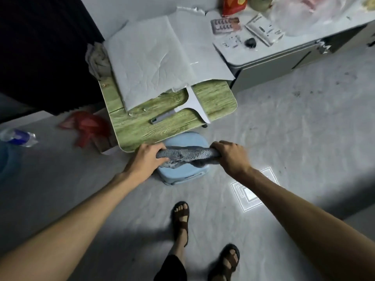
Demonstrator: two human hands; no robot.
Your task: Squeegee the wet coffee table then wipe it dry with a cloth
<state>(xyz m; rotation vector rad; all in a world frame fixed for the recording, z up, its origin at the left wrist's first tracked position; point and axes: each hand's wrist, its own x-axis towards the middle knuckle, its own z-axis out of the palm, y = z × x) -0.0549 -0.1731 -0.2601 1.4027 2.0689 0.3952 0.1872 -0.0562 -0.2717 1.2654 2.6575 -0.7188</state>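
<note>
Both hands hold a grey cloth (187,156), which is rolled and twisted into a thick rope between them. The left hand (149,157) is closed around the left end, and the right hand (230,156) is closed around the right end, with the fingers wrapped over the top. A loose fold of the cloth hangs down below the middle.

The cloth is just above a light blue stool (183,173) that stands on the grey floor (294,138), at the near edge of the bench (142,130). This bench is a small green wood-grain coffee table, at 12 o'clock from the hands. On its near part lies a white squeegee (190,106), with the handle pointing to 8 o'clock and the blade reaching the right edge of the bench. A few drops of water (129,113) shine at 9 o'clock from the handle. The far part of the bench is under large white paper sheets (154,61).

At 2 o'clock stands a white cabinet (284,63) with blister packs (225,25) on it. At 9 o'clock a red bag (87,126) lies on the floor, and further left a plastic bottle (18,136). Two feet in brown sandals (181,217) are at 6 o'clock.
</note>
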